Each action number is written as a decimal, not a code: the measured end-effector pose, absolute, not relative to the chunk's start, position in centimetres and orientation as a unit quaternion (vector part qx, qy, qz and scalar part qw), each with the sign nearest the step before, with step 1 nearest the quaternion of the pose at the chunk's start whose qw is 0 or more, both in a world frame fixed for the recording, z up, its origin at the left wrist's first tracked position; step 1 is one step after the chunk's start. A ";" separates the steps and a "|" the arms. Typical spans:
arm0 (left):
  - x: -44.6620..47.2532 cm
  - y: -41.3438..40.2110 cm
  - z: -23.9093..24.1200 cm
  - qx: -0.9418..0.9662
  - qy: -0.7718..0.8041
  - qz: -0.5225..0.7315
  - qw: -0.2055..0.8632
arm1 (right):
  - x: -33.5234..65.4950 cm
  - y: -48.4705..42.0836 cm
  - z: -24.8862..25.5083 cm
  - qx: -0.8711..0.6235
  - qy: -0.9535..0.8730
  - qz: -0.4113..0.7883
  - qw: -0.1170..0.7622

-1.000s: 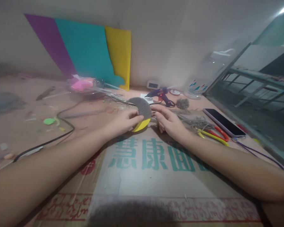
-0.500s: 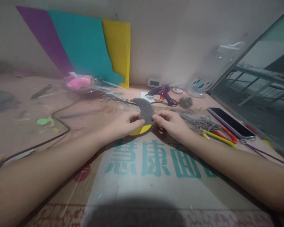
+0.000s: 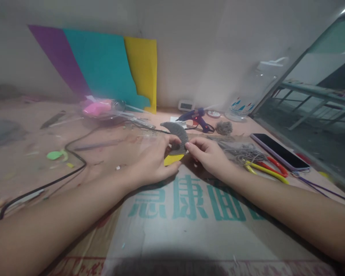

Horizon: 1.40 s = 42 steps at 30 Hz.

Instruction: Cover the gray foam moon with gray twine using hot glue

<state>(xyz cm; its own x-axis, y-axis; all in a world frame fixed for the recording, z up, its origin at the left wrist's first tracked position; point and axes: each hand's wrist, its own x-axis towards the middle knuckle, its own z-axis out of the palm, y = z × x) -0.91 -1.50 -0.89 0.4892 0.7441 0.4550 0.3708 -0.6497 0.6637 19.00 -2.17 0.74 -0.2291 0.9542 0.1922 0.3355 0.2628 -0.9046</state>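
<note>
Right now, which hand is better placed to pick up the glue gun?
Right, probably. The glue gun lies beyond and right of the crescent, nearer the right hand, which only pinches the crescent's edge; the left hand grips it from the other side.

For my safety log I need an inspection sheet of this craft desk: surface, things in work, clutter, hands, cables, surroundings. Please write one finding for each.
Surface: table, its front covered by a flattened cardboard sheet with teal print.
Job's things: crescent piece, wound with grey cord, yellow end bare.
Clutter: glue gun with red light on, phone, hand tool with yellow and red handles, loose grey cord, green scrap.
Grippers: left hand and right hand both pinch the crescent piece.
Cables: black cable across the table's left; purple cord at right.
Surroundings: coloured sheets lean on the wall; glass pane at right.
</note>
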 end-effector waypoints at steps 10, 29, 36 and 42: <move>-1.0 -1.0 0.5 0.739 0.434 0.375 0.355 | 18.9 -2.6 1.0 -0.462 -0.676 0.383 0.428; -1.6 0.0 -0.3 0.711 0.476 0.389 0.341 | 19.6 -1.7 0.6 -0.422 -0.792 0.194 0.397; -1.5 -0.3 0.0 0.717 0.476 0.376 0.343 | 19.5 -1.8 0.6 -0.472 -0.761 0.253 0.367; -1.4 -0.5 0.5 0.724 0.479 0.351 0.351 | 19.5 -1.7 0.5 -0.477 -0.748 0.264 0.378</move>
<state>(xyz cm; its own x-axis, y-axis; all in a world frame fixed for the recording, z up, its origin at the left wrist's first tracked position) -1.39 -0.45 0.48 0.2943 0.9402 0.1718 0.4470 -0.2943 0.8447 19.48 -1.65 0.51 -0.2589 0.9136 0.3136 0.5147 0.4052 -0.7556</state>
